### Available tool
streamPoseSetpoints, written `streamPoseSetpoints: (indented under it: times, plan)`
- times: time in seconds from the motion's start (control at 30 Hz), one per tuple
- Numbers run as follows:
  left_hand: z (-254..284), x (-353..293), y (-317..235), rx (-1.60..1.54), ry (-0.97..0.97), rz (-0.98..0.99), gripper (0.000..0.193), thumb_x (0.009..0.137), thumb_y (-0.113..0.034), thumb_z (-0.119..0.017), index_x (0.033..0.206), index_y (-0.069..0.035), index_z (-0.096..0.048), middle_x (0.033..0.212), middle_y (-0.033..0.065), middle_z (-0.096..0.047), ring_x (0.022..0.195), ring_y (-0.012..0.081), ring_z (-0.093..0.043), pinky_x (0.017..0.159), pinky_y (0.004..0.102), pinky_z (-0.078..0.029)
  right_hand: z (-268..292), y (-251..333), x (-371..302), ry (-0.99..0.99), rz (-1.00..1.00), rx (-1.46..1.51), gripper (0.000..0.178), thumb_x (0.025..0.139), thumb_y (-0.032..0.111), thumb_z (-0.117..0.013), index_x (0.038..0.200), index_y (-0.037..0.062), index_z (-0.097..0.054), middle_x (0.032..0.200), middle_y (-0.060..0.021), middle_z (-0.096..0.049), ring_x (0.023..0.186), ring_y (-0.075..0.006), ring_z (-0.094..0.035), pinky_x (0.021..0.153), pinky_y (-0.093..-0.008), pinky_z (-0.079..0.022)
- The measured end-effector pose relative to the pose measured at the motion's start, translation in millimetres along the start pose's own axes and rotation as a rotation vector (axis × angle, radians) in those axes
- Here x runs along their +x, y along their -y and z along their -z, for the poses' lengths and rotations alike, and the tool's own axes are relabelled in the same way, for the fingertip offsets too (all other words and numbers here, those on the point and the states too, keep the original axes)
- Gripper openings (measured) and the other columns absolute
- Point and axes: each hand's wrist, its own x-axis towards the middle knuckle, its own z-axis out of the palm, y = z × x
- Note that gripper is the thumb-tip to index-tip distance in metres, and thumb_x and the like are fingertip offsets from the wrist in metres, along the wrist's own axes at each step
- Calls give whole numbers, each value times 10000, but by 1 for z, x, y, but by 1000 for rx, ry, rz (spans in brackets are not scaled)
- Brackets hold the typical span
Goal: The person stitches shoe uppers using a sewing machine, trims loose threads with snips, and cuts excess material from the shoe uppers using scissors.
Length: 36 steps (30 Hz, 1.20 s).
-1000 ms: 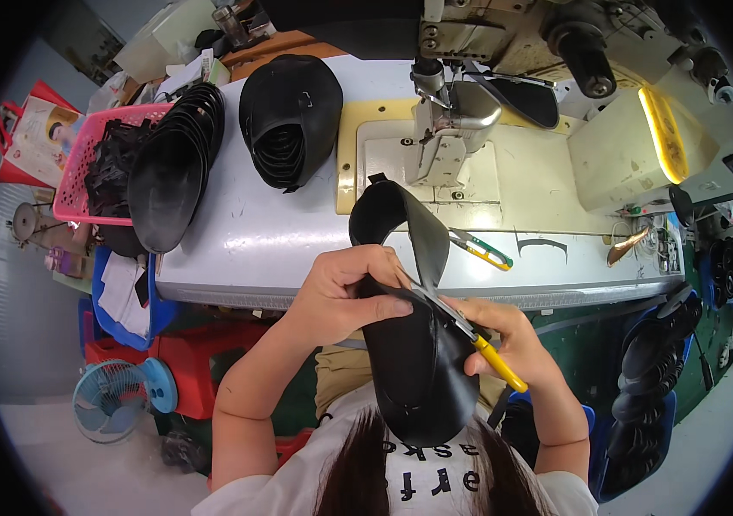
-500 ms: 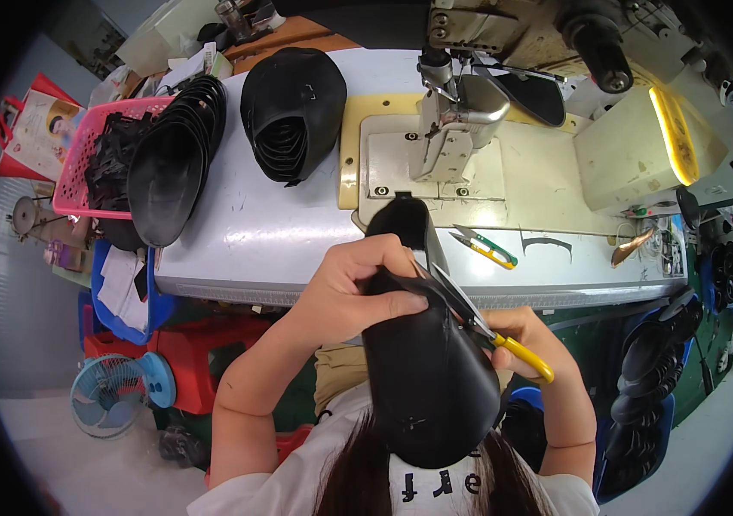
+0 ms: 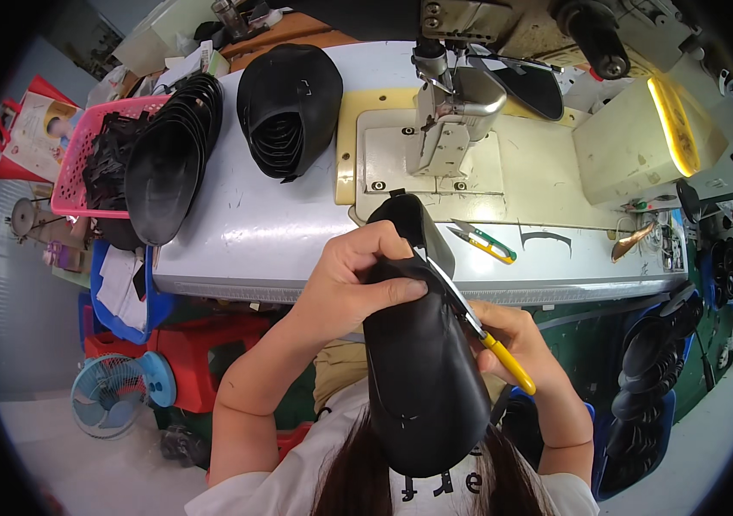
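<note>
A black shoe upper point(image 3: 425, 378) is held up in front of my chest, its toe end toward me and its far end over the table's front edge. My left hand point(image 3: 356, 279) is closed on its top edge, thumb on the outside. In my right hand point(image 3: 512, 334) is a pair of scissors with yellow handles point(image 3: 509, 361). The blades lie along the edge of the upper, their tips near my left fingertips. My right fingers are partly hidden behind the handle and the upper.
A sewing machine point(image 3: 452, 146) stands beyond my hands. Green-and-yellow thread snips point(image 3: 487, 242) and a thin black strip point(image 3: 547, 236) lie on the table. Stacked black shoe uppers point(image 3: 289, 103) stand at the left, with more pieces point(image 3: 164, 185) beside a pink basket point(image 3: 70, 185).
The scissors' blades have come closer together, and the yellow handle has swung slightly left and down. My left hand keeps its hold on the shoe upper.
</note>
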Motion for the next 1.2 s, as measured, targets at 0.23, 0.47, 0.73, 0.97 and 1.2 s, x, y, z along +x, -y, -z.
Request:
streamPoseSetpoints:
  times: [0.23, 0.47, 0.73, 0.97, 1.2]
  plan:
    - [0, 0, -1, -35, -4, 58, 159, 739, -10, -649, 748, -45, -494, 743, -14, -537, 699, 31, -472, 627, 188, -386, 0, -7, -2, -33, -2, 2, 697, 660, 432, -719, 1154, -14, -511, 1058, -104, -569, 946, -149, -519, 828, -275, -400]
    - [4, 0, -7, 47, 38, 53, 150, 735, -2, -644, 759, -38, -501, 744, -8, -549, 696, 35, -488, 626, 185, -394, -1, -3, -2, -70, 2, -80, 663, 647, 383, -744, 1115, -36, -533, 1007, -102, -592, 913, -143, -531, 813, -265, -403]
    - [4, 4, -13, 89, 65, 90, 149, 735, -9, -642, 752, -38, -497, 722, -18, -537, 687, 29, -482, 619, 182, -389, -8, -5, -3, -150, 11, -24, 692, 607, 443, -735, 1082, -30, -560, 844, -46, -557, 747, -96, -462, 661, -226, -354]
    - [10, 5, -22, 207, 114, 190, 175, 697, 0, -659, 725, -43, -492, 707, -25, -512, 670, 38, -455, 616, 180, -357, -4, 3, -4, -202, 4, -125, 690, 574, 497, -738, 1022, -12, -604, 695, 25, -514, 597, -51, -391, 524, -194, -304]
    - [16, 13, -41, 453, 257, 163, 147, 708, -18, -651, 709, -24, -504, 678, -14, -513, 658, 46, -459, 615, 203, -363, 0, -1, -6, -210, 94, -220, 676, 566, 491, -740, 1011, -2, -613, 682, 21, -516, 592, -53, -388, 520, -198, -297]
